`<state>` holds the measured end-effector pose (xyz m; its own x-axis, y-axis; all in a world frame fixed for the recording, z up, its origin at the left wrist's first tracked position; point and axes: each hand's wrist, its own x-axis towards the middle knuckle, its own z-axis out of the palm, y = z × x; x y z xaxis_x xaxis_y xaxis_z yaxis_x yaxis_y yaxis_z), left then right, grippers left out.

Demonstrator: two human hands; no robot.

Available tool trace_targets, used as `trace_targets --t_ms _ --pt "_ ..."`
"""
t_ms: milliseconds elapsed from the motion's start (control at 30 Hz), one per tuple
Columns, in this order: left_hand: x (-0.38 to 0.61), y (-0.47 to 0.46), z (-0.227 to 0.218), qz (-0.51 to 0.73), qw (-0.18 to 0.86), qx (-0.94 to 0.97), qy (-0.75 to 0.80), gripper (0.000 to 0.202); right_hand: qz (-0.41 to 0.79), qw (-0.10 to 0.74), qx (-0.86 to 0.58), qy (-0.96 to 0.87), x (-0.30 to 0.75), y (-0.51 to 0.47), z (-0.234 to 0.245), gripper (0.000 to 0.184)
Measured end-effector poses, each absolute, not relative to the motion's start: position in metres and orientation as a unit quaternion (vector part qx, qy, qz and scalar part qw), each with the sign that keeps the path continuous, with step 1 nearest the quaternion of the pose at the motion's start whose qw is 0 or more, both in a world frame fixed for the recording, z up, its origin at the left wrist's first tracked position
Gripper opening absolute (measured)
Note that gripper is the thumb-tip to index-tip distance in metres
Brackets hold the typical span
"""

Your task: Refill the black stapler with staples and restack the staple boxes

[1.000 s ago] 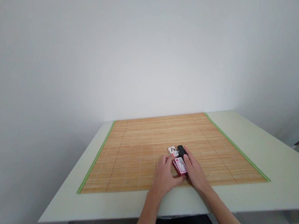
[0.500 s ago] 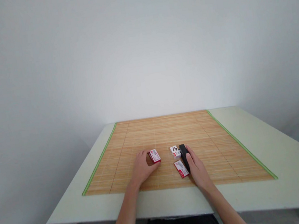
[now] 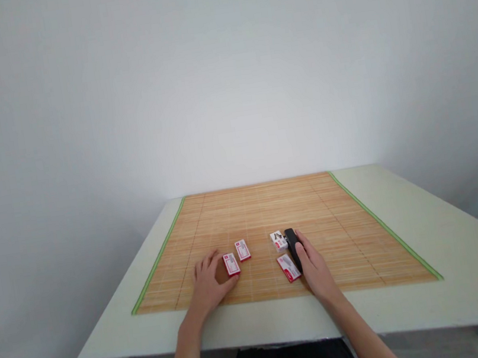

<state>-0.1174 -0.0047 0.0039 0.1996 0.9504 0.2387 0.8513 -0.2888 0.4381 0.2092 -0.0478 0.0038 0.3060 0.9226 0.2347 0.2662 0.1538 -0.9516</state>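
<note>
My left hand [image 3: 208,284] has its thumb and fingers around a small red and white box [image 3: 231,264] on the mat's near half. Just beyond it, to the right, a second small red and white box [image 3: 243,250] lies by itself. My right hand [image 3: 317,270] is closed on a black stapler [image 3: 293,247], whose right side the fingers partly hide. To the left of the stapler sits a white printed box [image 3: 278,241]. Closer to me, a flat red and white box [image 3: 289,268] lies at a slant beside the stapler.
A bamboo mat [image 3: 270,207] with green side edges covers the middle of the white table [image 3: 411,219]. The table's front edge runs under my forearms. A plain wall [image 3: 234,84] rises behind the table.
My left hand has moved left and toward me with one red and white box. The other red and white box now shows separately beyond it. My right hand stays on the stapler.
</note>
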Motion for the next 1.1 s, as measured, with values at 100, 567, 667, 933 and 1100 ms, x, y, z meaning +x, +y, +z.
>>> trace_targets --t_ms 100,567,667,933,1100 --pt "-0.12 -0.017 0.006 0.207 0.093 0.763 0.606 0.068 0.291 0.563 -0.579 -0.513 0.209 -0.047 0.002 0.063" --pt "0.066 -0.001 0.034 0.296 0.138 0.802 0.501 0.038 0.225 0.54 -0.579 -0.568 0.21 -0.045 -0.003 0.067" --pt "0.067 -0.007 0.029 0.316 0.141 0.784 0.516 0.048 0.206 0.534 -0.587 -0.572 0.209 -0.044 -0.004 0.066" --pt "0.068 -0.068 0.025 0.309 0.18 0.796 0.489 0.056 0.182 0.546 -0.62 -0.534 0.207 -0.042 -0.004 0.053" --pt "0.045 -0.068 0.028 0.294 0.191 0.809 0.472 0.053 0.203 0.546 -0.623 -0.523 0.211 -0.044 0.001 0.038"
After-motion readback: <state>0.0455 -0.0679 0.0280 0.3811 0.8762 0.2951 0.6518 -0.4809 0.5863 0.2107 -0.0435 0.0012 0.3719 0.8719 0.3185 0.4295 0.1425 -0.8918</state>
